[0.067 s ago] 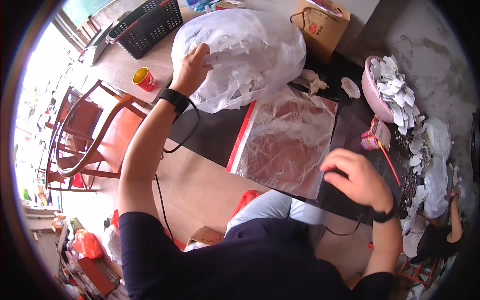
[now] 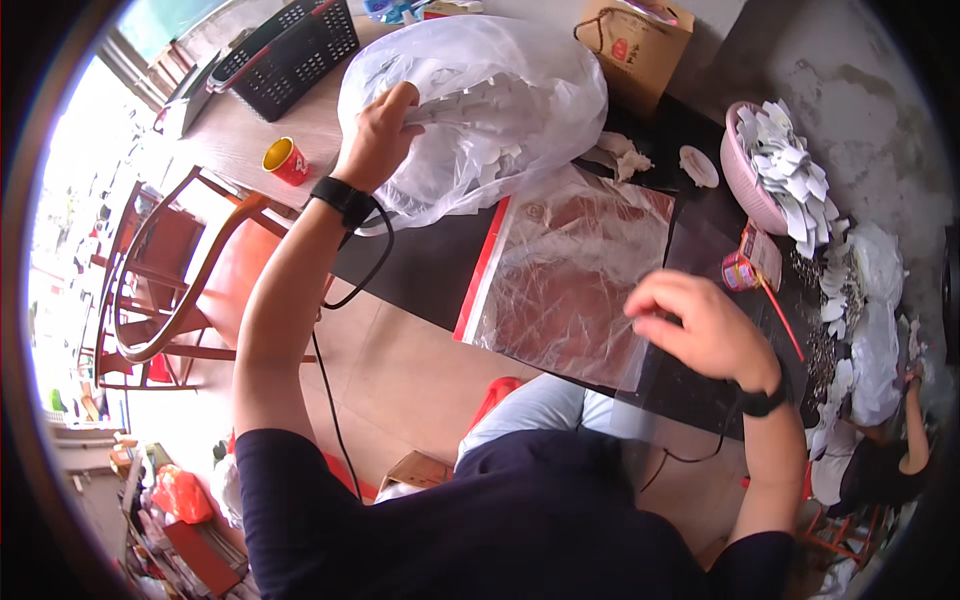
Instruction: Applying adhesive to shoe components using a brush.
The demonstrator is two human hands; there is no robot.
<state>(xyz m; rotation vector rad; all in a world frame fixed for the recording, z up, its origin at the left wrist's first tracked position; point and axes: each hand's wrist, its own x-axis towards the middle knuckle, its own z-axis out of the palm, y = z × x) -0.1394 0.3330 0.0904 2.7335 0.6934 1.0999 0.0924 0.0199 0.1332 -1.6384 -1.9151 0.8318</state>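
Note:
At the far side of the table, my left hand is closed on the near left part of a large translucent plastic bag. White flat pieces show inside it; whether my fingers also hold some is hidden. My right hand hovers at the right edge of a flat clear plastic sleeve with a red left border. Its fingers are curled, the thumb and fingertips close together. Anything between them is too small to make out. Each wrist wears a black band with a cord.
A pink basket heaped with white pieces stands at right, near a small red-labelled container. A brown paper bag and black crate stand behind. A red cup and wooden chair are left. Another person sits at far right.
My right hand has moved slightly left and away from me, over the sleeve's right edge. My left hand stays at the plastic bag. The whole view has shifted a little.

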